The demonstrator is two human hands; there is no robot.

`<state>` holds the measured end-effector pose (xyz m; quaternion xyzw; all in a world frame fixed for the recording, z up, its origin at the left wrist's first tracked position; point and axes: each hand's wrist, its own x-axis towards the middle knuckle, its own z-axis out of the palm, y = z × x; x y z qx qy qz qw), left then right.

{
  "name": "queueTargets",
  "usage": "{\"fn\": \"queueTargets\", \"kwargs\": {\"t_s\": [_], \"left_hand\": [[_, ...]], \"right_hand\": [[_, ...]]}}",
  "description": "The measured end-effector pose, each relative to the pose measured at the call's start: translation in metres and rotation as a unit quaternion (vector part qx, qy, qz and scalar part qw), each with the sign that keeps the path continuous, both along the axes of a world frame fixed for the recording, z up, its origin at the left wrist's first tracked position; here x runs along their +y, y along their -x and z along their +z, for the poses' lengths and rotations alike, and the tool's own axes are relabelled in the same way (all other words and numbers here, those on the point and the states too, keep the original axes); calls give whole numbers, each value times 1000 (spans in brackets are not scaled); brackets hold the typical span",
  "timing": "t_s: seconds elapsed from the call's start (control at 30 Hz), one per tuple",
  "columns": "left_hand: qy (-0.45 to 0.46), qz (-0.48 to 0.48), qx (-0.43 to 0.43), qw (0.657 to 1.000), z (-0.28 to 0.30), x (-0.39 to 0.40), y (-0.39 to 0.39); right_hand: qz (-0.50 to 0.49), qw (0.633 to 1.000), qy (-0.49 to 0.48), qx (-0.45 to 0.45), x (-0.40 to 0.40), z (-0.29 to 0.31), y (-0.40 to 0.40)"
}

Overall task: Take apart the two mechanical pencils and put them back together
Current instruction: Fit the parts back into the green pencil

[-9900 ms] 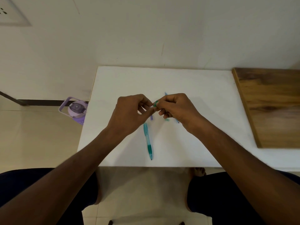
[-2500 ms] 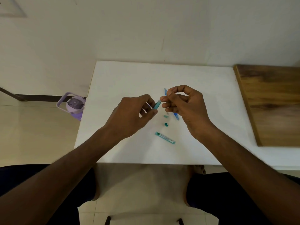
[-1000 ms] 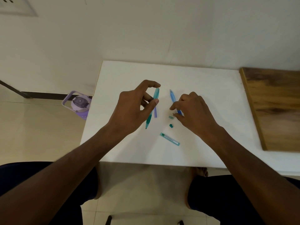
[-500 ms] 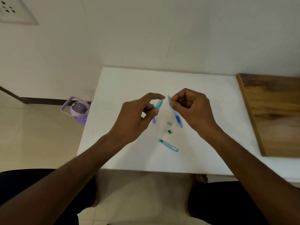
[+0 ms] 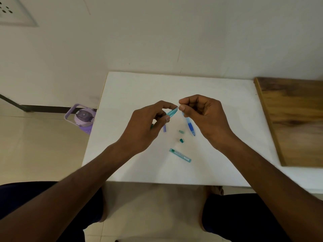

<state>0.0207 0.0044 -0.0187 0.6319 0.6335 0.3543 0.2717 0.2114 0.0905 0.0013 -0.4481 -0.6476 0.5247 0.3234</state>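
My left hand (image 5: pixel 148 127) grips the teal mechanical pencil (image 5: pixel 171 112) above the white table (image 5: pixel 139 88), its open rear end tilted up to the right. My right hand (image 5: pixel 204 116) pinches something tiny at that end; I cannot make out what it is. The blue mechanical pencil (image 5: pixel 190 125) lies on the table under my right hand, tip toward me. A purple tube (image 5: pixel 164 128) lies partly hidden behind my left fingers. Two small teal caps (image 5: pixel 181 131) (image 5: pixel 181 140) and a teal lead case (image 5: pixel 180 155) lie loose nearer to me.
A wooden board (image 5: pixel 295 119) lies along the right side of the table. On the floor to the left stands a purple water bottle (image 5: pixel 83 119). The wall runs just behind the table. My knees are below the front edge.
My right hand rose from the table near the blue pencil and met the rear end of the teal pencil. The left hand has tilted the teal pencil toward it.
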Motion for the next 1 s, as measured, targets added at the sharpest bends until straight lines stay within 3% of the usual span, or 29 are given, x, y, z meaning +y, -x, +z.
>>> {"fn": "queueTargets", "kwargs": {"t_s": [0.5, 0.7, 1.0], "left_hand": [[-23, 17, 12, 1000, 2, 1, 2], [-58, 12, 65, 996, -3, 1, 5], [-68, 5, 79, 995, -2, 0, 8]], "right_hand": [[43, 998, -22, -40, 5, -8, 3], [46, 992, -82, -85, 3, -9, 0], [80, 994, 20, -65, 7, -5, -4]]}}
